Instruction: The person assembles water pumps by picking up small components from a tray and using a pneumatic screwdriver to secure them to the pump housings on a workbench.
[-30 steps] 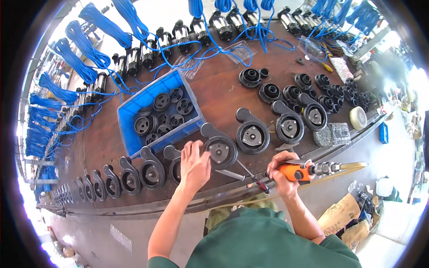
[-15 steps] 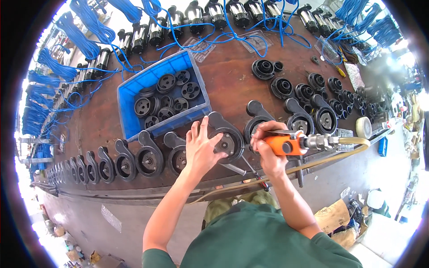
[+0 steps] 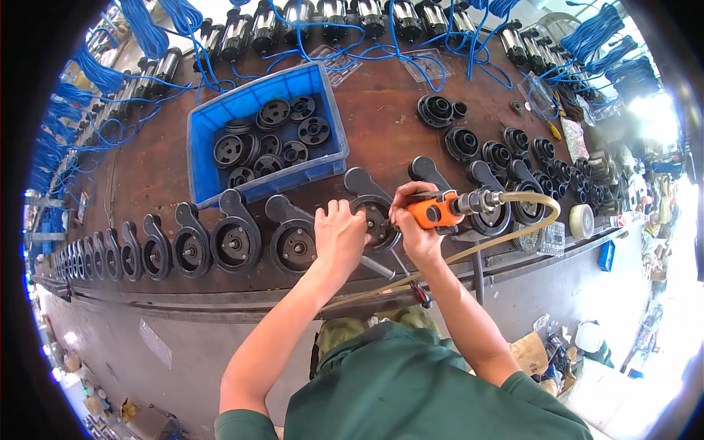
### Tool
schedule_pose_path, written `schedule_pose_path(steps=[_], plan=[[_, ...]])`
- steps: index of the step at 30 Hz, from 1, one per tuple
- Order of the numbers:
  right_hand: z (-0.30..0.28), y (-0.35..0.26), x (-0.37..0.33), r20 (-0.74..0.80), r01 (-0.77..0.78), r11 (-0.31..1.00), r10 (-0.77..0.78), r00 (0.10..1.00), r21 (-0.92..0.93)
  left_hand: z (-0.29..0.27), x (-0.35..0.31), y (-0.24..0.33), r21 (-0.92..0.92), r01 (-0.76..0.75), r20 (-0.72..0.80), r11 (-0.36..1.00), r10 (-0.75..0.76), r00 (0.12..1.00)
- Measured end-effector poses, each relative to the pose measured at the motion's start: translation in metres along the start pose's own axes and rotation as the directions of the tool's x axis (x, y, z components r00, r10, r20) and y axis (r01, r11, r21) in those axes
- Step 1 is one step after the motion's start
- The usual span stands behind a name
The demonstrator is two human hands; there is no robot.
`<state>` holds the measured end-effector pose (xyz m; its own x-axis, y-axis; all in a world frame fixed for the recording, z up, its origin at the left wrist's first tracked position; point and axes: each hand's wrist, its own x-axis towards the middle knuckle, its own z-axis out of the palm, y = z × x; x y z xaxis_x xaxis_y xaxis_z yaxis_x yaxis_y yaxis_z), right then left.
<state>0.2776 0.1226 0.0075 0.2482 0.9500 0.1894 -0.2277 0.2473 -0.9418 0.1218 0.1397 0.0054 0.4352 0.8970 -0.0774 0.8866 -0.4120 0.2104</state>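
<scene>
Right fingers [image 3: 405, 193] gripping orange tool [image 3: 434, 211], left fingers [image 3: 339, 210] half-spread, black casing [image 3: 376, 218] between both

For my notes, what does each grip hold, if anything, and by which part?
Right grip: orange tool, by its end opposite the hose. Left grip: at a black casing; hold unclear.

Hose [image 3: 529, 197] obstructs near right; bench [image 3: 389, 121] opens beside blue crate [image 3: 257, 92].

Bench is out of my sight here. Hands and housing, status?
Left hand on black housing. Right hand gripping orange tool at housing's right edge. Screwdriver lying nearby; tan hose looped right of tool.
</scene>
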Motion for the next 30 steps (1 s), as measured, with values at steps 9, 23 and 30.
schedule_pose_path(steps=[9,23,30], plan=[[0.015,0.0,0.028,0.03,0.047,0.998,-0.049,0.998,0.052,0.0,-0.001,-0.001,-0.031,0.009,0.012,0.999,-0.008,1.0],[0.014,0.016,0.033,0.045,0.046,0.999,-0.047,0.998,0.026,0.005,-0.003,-0.005,-0.063,-0.007,-0.027,0.998,0.005,1.0],[0.025,0.015,0.041,0.061,0.058,0.995,-0.053,0.997,-0.076,0.01,-0.004,-0.002,-0.086,0.014,-0.062,0.996,-0.019,0.998]])
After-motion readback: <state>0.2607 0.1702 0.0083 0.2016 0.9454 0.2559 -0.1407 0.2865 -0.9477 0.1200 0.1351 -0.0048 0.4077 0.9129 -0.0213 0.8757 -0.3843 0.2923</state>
